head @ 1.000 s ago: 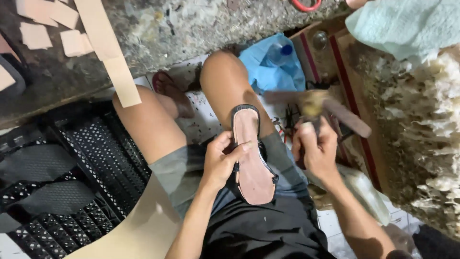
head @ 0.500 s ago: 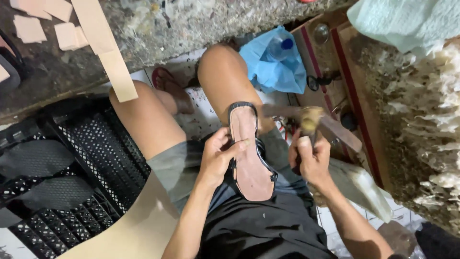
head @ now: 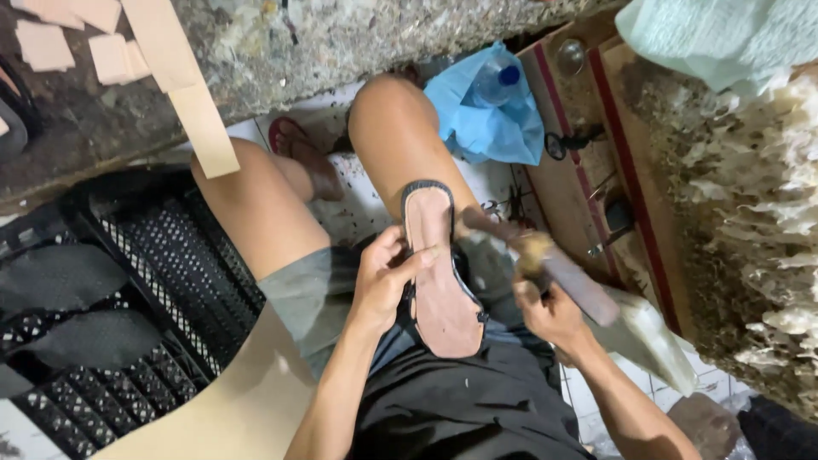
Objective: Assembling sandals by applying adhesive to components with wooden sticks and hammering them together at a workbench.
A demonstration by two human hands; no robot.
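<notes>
Partly blurred, the hammer (head: 545, 268) hides the right hand's (head: 552, 313) grip.

Hammer (head: 545, 268) now lower, beside sole (head: 439, 273).

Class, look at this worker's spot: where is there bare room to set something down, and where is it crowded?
Free: the tan sheet beside the black crate, and white floor between the knees. Crowded: the lap, where left hand holds the sandal sole and right hand a hammer.

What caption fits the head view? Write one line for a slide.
Left hand steadies a sandal sole on the lap; right hand grips a hammer beside it.
</notes>
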